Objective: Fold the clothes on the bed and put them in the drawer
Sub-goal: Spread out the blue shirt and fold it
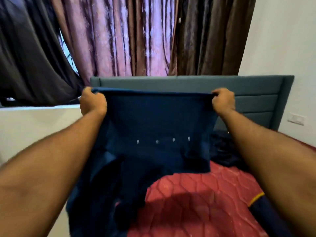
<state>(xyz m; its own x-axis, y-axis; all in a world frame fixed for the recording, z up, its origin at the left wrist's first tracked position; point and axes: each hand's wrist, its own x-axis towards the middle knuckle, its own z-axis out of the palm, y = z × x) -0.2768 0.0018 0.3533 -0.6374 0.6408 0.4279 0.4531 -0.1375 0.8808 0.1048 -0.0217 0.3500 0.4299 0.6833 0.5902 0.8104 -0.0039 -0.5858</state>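
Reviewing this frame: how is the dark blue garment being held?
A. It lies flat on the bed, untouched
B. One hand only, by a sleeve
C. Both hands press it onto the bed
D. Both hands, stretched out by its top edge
D: the left hand and right hand each grip a corner of the top edge of the dark blue garment, held taut above the red bedspread.

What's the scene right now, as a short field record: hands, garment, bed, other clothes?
left hand: grips the shirt's top edge, left corner
right hand: grips the top edge, right corner
shirt: dark blue, held up, stretched between both hands, four small buttons in a row, lower part hanging over the bed
bed: red quilted cover, grey-blue headboard
other clothes: dark pile on the bed, right of the shirt
drawer: not in view
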